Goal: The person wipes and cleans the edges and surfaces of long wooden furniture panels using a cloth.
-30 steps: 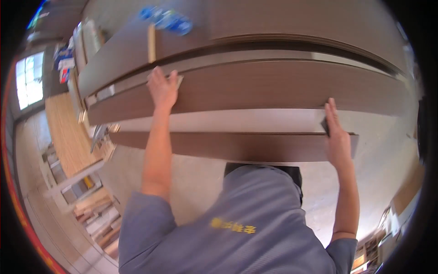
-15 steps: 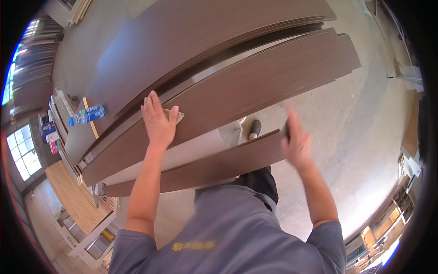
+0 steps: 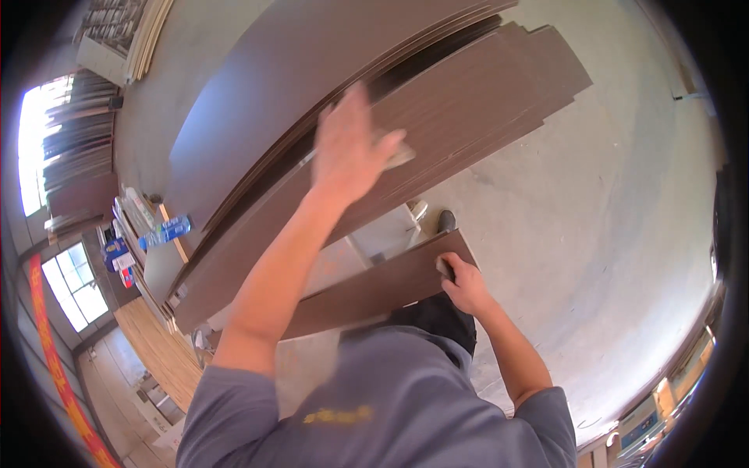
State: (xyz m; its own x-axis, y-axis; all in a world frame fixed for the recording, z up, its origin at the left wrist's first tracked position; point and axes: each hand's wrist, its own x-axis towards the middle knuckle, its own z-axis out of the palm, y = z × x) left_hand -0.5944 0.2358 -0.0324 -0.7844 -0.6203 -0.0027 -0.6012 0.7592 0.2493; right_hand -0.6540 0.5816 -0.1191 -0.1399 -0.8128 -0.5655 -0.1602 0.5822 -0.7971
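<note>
My left hand (image 3: 347, 152), blurred by motion, lies over the stack of long brown boards (image 3: 460, 101), its fingers stretched out. A small flat tan block (image 3: 402, 158) sits under its thumb and palm, pressed on the top board. Closer to my body lies a narrower brown board (image 3: 390, 277). Near that board's right end my right hand (image 3: 466, 285) is closed around a small dark block (image 3: 445, 269), which rests against the board's face. The underside of each block is hidden.
A second, wider stack of brown boards (image 3: 312, 54) lies beyond a dark gap. A blue-capped water bottle (image 3: 165, 232) lies on its side by a wooden strip (image 3: 174, 234) at the left. A wood-topped bench (image 3: 160, 343) stands lower left, and my shoe (image 3: 445, 221) shows on the floor.
My left hand has slid right and away from me along the stack with the tan block. The right hand has come off the near board's end onto its face. The whole view has shifted.
</note>
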